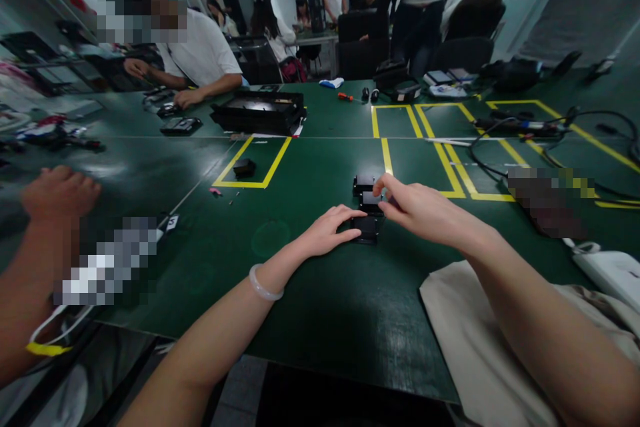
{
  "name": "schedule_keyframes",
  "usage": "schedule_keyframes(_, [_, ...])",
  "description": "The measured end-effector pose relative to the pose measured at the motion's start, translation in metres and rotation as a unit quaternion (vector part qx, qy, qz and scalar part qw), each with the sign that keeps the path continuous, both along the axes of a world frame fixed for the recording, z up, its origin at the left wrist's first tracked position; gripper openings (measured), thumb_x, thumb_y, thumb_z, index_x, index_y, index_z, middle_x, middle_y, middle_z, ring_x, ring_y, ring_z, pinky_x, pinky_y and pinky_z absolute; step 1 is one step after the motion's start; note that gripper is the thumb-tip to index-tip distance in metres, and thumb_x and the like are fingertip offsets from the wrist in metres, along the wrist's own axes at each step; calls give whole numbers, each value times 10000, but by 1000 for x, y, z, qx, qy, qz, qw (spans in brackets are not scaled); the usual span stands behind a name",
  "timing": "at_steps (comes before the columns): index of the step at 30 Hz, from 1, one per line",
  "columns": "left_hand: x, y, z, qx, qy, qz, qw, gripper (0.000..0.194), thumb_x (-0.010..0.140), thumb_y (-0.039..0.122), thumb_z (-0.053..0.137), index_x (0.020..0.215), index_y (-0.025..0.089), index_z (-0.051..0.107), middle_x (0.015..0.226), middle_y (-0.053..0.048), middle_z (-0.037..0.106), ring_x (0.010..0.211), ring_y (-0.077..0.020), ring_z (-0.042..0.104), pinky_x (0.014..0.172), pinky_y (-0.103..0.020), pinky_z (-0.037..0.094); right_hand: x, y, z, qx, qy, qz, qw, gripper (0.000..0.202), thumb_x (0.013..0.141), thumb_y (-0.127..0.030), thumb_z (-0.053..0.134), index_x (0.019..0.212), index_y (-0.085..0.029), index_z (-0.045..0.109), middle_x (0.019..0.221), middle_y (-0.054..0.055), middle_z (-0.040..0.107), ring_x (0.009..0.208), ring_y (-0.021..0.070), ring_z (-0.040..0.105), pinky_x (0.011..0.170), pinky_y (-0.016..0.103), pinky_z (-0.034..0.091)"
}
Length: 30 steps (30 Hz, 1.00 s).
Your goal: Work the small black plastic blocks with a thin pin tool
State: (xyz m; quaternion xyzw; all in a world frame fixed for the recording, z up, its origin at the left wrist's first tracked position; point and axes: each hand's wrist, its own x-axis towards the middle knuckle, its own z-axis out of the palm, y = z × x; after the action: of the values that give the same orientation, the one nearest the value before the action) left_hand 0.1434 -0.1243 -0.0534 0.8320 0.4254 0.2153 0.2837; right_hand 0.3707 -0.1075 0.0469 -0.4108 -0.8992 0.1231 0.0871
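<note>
Three small black box-like parts stand in a row on the green table in front of me. My left hand (333,230) is at the left end of the near black box (369,231), with thumb and fingers set across it. My right hand (413,210) reaches in from the right, its index finger bent and its thumb at the right end of the middle black box (369,201). Beyond that one, close to my right fingertips, is the far black box (364,183). The fingers hide parts of the near and middle boxes.
Yellow tape (387,155) marks rectangles on the green table (320,307). A dark block (244,168) lies inside the left one. A black tray (260,112) sits further back. Beige cloth (450,307) is under my right forearm. A co-worker's arm (55,213) rests at left.
</note>
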Motion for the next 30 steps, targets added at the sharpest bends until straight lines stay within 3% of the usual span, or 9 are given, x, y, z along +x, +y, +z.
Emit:
schedule_keyframes(5, [1, 0, 1, -1, 2, 1, 1000, 407, 955, 425, 490, 1338, 287, 497, 1171, -56, 558, 1114, -231, 509, 964, -363, 405, -2, 2, 0, 26, -46, -33, 998, 274, 959, -421, 372, 1012, -226, 556, 747, 38, 670, 673, 198, 599, 565, 274, 292])
schedule_keyframes(12, [0, 0, -1, 4, 0, 3, 1000, 407, 951, 426, 500, 1332, 283, 502, 1174, -53, 557, 1111, -229, 507, 968, -361, 402, 3, 1, 2, 4, -14, 1, 1000, 259, 941, -325, 385, 1155, -213, 477, 850, 41, 678, 691, 178, 592, 584, 273, 307])
schedule_keyframes(18, [0, 0, 0, 7, -2, -1, 1000, 405, 954, 415, 500, 1334, 275, 497, 1155, -51, 557, 1084, -220, 515, 946, -350, 408, -2, 2, 0, 44, -55, -44, 997, 315, 966, -444, 351, 985, -219, 571, 731, 43, 665, 673, 210, 604, 557, 279, 268])
schedule_keyframes(25, [0, 0, 1, -1, 0, -1, 1000, 410, 954, 430, 496, 1337, 283, 498, 1157, -55, 554, 1103, -225, 510, 955, -351, 405, 3, 1, 1, 20, -24, 6, 999, 250, 956, -342, 383, 1150, -212, 472, 897, 53, 687, 721, 187, 604, 576, 270, 302])
schedule_keyframes(30, [0, 0, 0, 1, 5, 1, 1000, 408, 953, 425, 497, 1337, 289, 495, 1141, -48, 559, 1090, -221, 514, 953, -348, 405, -2, 2, 1, 41, -42, -31, 998, 296, 957, -443, 383, 1019, -219, 566, 759, 44, 671, 673, 199, 598, 563, 276, 284])
